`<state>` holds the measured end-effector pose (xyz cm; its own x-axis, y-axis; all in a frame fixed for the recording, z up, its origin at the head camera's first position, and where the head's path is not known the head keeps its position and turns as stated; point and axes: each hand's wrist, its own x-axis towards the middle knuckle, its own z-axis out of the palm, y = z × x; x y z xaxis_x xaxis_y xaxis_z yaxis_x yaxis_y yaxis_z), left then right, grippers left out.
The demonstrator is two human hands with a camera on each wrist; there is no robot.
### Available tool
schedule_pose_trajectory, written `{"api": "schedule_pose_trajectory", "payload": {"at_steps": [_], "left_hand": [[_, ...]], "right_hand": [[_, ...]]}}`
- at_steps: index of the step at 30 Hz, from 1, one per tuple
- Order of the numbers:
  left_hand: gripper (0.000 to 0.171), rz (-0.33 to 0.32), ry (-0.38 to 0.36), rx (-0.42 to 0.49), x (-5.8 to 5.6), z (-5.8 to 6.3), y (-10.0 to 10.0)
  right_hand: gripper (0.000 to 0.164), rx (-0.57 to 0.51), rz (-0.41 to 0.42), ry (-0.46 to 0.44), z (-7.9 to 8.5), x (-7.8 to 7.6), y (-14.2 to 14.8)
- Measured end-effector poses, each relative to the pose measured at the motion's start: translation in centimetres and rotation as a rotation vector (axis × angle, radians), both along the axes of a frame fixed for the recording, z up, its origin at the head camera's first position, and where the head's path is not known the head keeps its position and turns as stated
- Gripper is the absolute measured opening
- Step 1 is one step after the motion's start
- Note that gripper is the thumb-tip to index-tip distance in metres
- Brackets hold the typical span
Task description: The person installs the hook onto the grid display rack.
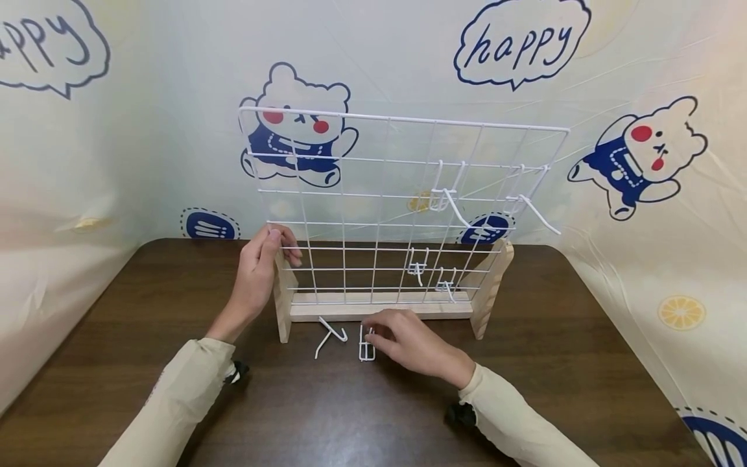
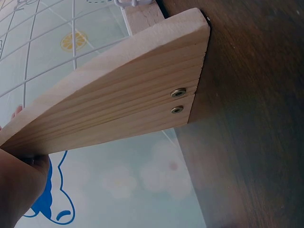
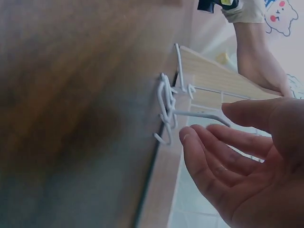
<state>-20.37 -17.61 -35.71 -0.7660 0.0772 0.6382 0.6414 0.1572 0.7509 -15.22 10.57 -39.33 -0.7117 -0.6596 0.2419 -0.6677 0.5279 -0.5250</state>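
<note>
A white wire grid rack [image 1: 377,222] with wooden side supports stands on the table. My left hand [image 1: 257,263] grips it at the top of the left wooden support [image 2: 118,90], thumb in front and fingers behind the wires. Below the rack's wooden base, my right hand [image 1: 411,342] hovers over a white wire hook [image 1: 366,355] lying on the table. In the right wrist view, the hook's prong [image 3: 202,115] rises between my thumb and spread, loosely bent fingers [image 3: 194,152], without a visible pinch. Beside it, to the left, lies another white hook [image 1: 331,332].
On the grid's right half hang several white hooks, among them an upper one [image 1: 448,200] and a lower one [image 1: 446,285], with prongs sticking out forward. The dark wooden table [image 1: 292,415] ends at a printed curtain [image 1: 175,162] behind and beside it.
</note>
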Motion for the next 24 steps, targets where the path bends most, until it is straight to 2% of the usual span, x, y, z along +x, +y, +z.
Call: {"api": "schedule_pose_trajectory", "payload": {"at_steps": [5, 11, 19, 24], "left_hand": [[0.037, -0.001, 0.002, 0.001, -0.03, -0.07, 0.03], [0.036, 0.0, 0.008, -0.002, -0.07, -0.08, 0.01], [0.037, 0.001, -0.003, 0.004, -0.01, -0.08, 0.01], [0.037, 0.0, -0.005, 0.003, -0.03, -0.12, 0.02]], "right_hand": [[0.015, -0.018, 0.007, -0.054, -0.71, -0.24, 0.05], [0.019, -0.033, 0.012, -0.124, -0.97, -0.45, 0.14], [0.023, -0.086, 0.048, -0.292, -1.08, -0.44, 0.19], [0.024, -0.094, 0.053, -0.315, -1.01, -0.4, 0.23]]}}
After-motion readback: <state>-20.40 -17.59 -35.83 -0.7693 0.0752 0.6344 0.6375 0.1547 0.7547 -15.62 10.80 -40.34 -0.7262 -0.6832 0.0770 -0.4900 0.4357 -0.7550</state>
